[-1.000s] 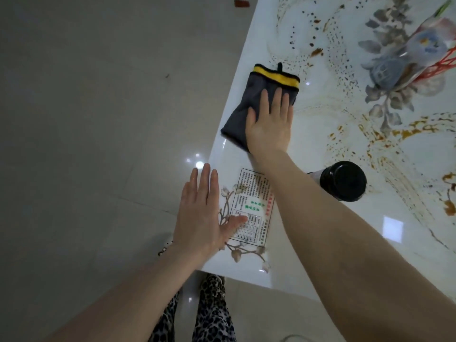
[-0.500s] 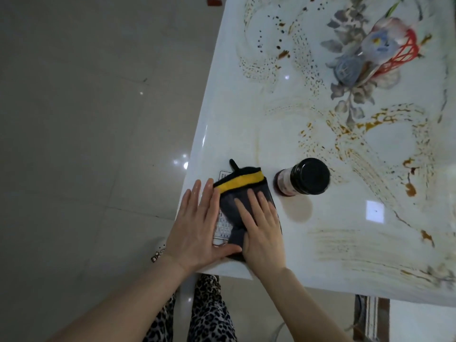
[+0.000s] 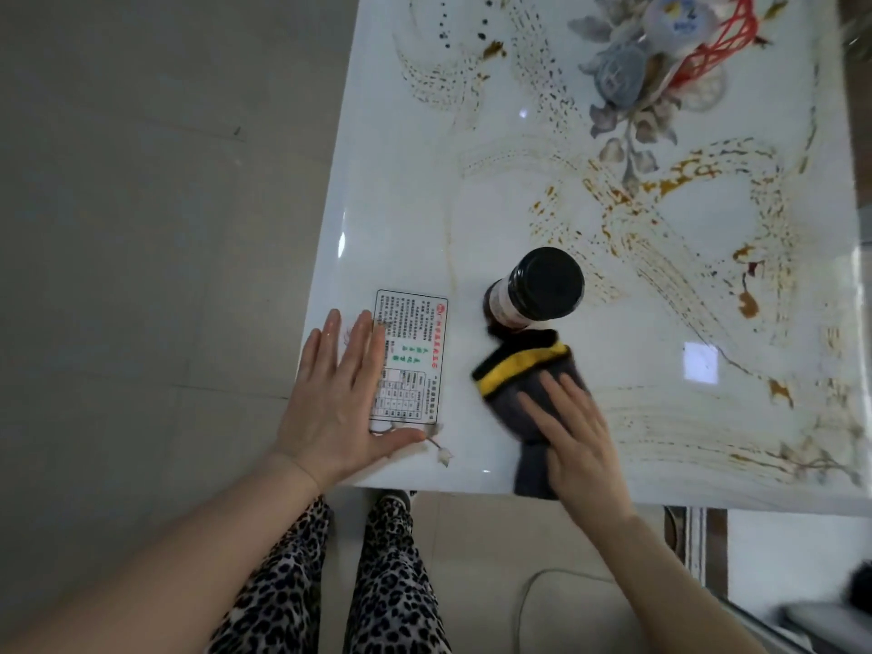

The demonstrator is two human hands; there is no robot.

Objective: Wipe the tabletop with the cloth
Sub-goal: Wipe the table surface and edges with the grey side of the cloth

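Observation:
A dark grey cloth (image 3: 514,398) with a yellow and black band lies on the glossy white tabletop (image 3: 424,219) near its front edge. My right hand (image 3: 573,439) presses flat on the cloth, fingers spread, and looks blurred. The cloth's near end reaches the table's front edge. My left hand (image 3: 337,403) rests flat at the table's front left corner, fingers apart, partly over a printed card (image 3: 415,356). The cloth's banded end touches the base of a jar.
A jar with a black lid (image 3: 538,287) stands just beyond the cloth. A red wire basket with packets (image 3: 698,44) sits at the far right. The table's left edge drops to a grey tiled floor (image 3: 141,228). My legs in leopard-print trousers (image 3: 330,582) are below the front edge.
My right hand slid the cloth from the far left down to the front left corner over the card, then rightwards to just below the jar. The left hand stayed at the corner.

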